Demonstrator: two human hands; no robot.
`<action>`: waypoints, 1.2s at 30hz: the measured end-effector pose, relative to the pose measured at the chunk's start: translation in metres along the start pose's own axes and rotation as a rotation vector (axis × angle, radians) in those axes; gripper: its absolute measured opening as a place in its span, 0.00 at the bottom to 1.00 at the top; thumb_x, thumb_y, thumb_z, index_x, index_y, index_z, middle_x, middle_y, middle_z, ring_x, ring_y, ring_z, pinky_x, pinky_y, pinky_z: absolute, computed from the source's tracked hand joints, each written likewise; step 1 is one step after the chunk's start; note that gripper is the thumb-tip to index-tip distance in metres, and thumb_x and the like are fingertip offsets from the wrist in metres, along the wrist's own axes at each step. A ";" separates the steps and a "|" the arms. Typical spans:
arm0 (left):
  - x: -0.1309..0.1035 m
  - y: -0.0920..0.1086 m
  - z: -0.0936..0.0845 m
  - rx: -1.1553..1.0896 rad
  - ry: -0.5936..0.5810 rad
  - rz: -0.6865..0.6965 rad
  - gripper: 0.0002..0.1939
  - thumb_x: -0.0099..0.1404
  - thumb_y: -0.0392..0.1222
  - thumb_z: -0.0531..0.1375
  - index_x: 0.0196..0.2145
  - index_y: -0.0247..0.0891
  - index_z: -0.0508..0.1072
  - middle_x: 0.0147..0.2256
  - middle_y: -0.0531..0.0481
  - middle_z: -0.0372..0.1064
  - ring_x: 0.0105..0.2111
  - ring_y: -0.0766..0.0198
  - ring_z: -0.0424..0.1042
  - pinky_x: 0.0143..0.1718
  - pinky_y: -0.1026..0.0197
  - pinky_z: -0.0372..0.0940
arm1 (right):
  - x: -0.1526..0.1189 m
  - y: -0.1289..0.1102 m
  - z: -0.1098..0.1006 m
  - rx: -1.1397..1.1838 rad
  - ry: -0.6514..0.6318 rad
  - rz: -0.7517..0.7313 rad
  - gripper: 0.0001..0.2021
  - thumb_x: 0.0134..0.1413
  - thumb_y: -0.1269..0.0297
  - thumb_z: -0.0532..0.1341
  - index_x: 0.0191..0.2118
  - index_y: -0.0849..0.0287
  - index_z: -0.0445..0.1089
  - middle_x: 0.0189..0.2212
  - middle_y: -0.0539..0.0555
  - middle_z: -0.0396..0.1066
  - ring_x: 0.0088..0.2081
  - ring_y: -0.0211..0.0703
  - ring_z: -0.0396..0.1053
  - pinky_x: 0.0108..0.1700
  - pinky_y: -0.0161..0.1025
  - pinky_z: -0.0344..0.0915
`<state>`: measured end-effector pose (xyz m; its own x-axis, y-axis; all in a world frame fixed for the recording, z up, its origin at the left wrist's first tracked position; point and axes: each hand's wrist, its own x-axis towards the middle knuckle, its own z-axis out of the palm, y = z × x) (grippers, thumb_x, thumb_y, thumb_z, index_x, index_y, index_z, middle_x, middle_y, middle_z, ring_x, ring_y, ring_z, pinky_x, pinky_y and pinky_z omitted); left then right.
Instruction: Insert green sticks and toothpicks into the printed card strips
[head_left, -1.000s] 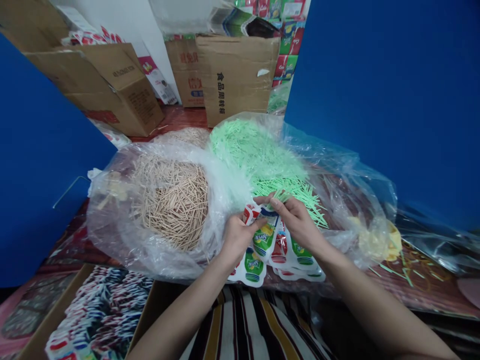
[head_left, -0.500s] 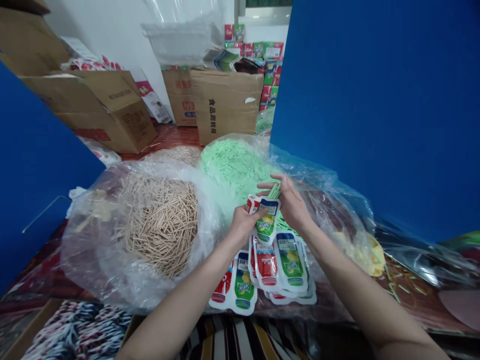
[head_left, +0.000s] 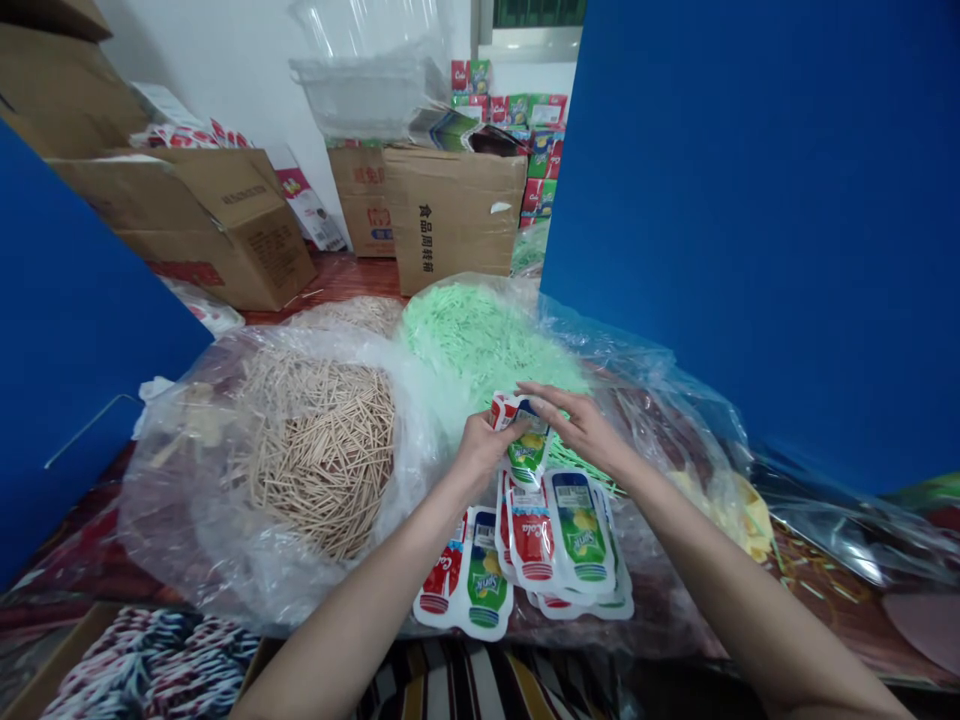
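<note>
Over reddish tabletop [head_left: 337, 277] — left hand [head_left: 484, 446] grips pouch [head_left: 528, 452], right hand [head_left: 585, 424] alongside.

The pouch [head_left: 528, 457] hides fingers of the left hand [head_left: 485, 446]; the bottom carton [head_left: 58, 661] is cropped.

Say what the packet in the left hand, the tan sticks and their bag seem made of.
Packet: smooth, plastic film or coated card; crisp coloured print leaves both open.
Tan sticks: probably bare wood, matte, from their pale, dull surface.
Bag: thin, see-through plastic, glossy, with wrinkles and bright highlights.
</note>
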<state>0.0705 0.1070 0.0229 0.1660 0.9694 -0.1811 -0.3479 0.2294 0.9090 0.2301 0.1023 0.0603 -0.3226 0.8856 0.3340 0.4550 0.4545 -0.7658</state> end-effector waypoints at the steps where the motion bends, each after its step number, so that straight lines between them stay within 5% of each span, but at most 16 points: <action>1: -0.002 0.001 -0.002 0.019 -0.003 0.016 0.20 0.38 0.48 0.72 0.26 0.31 0.76 0.25 0.49 0.73 0.24 0.65 0.68 0.29 0.64 0.62 | -0.002 -0.002 0.000 -0.052 -0.025 -0.034 0.18 0.61 0.55 0.53 0.54 0.52 0.68 0.51 0.55 0.70 0.52 0.49 0.67 0.54 0.47 0.61; 6: -0.014 0.011 -0.009 0.095 0.037 0.029 0.18 0.41 0.50 0.71 0.22 0.32 0.74 0.18 0.54 0.66 0.18 0.70 0.61 0.23 0.66 0.58 | -0.015 -0.005 0.012 -0.090 0.116 -0.134 0.23 0.57 0.59 0.59 0.58 0.51 0.60 0.54 0.56 0.67 0.55 0.49 0.65 0.54 0.46 0.62; 10: -0.025 0.019 -0.012 0.073 0.040 0.038 0.18 0.41 0.50 0.71 0.19 0.33 0.73 0.16 0.55 0.65 0.18 0.70 0.61 0.24 0.65 0.59 | -0.024 -0.006 0.025 -0.115 0.214 -0.213 0.18 0.56 0.63 0.61 0.52 0.52 0.63 0.51 0.57 0.69 0.52 0.49 0.67 0.52 0.47 0.64; 14: -0.033 0.024 -0.017 0.124 0.024 0.057 0.17 0.43 0.49 0.70 0.18 0.33 0.72 0.16 0.56 0.64 0.19 0.69 0.62 0.25 0.66 0.59 | -0.026 -0.010 0.027 -0.171 0.162 -0.274 0.14 0.56 0.63 0.61 0.48 0.53 0.64 0.50 0.58 0.69 0.52 0.50 0.66 0.51 0.49 0.64; 18: -0.037 0.020 -0.023 0.142 0.034 0.057 0.18 0.45 0.51 0.69 0.19 0.33 0.72 0.17 0.55 0.65 0.19 0.69 0.62 0.23 0.66 0.57 | -0.026 -0.019 0.024 -0.154 0.035 -0.195 0.09 0.54 0.60 0.62 0.41 0.54 0.67 0.45 0.58 0.71 0.47 0.50 0.69 0.47 0.47 0.66; 23: -0.045 0.018 -0.027 0.013 0.020 -0.041 0.19 0.48 0.53 0.68 0.27 0.32 0.74 0.22 0.51 0.71 0.22 0.65 0.68 0.26 0.63 0.63 | -0.031 -0.025 0.034 0.194 0.094 0.074 0.29 0.46 0.58 0.68 0.55 0.54 0.59 0.44 0.57 0.72 0.43 0.48 0.71 0.42 0.44 0.69; 29: -0.057 0.023 -0.029 -0.010 0.009 -0.035 0.20 0.43 0.46 0.72 0.33 0.33 0.76 0.28 0.47 0.76 0.29 0.60 0.73 0.35 0.59 0.67 | -0.036 -0.017 0.050 0.553 0.083 0.303 0.16 0.41 0.56 0.69 0.34 0.60 0.71 0.29 0.52 0.76 0.31 0.44 0.73 0.35 0.41 0.70; 36: -0.064 0.017 -0.046 0.018 -0.006 -0.062 0.17 0.47 0.44 0.70 0.34 0.32 0.77 0.29 0.45 0.77 0.27 0.60 0.74 0.33 0.57 0.68 | -0.040 -0.018 0.054 0.567 0.124 0.334 0.15 0.39 0.57 0.70 0.33 0.59 0.72 0.28 0.52 0.76 0.30 0.45 0.74 0.33 0.42 0.72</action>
<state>0.0114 0.0533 0.0325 0.1922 0.9528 -0.2350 -0.3205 0.2873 0.9026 0.1905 0.0532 0.0311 -0.1267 0.9899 0.0636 -0.0034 0.0637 -0.9980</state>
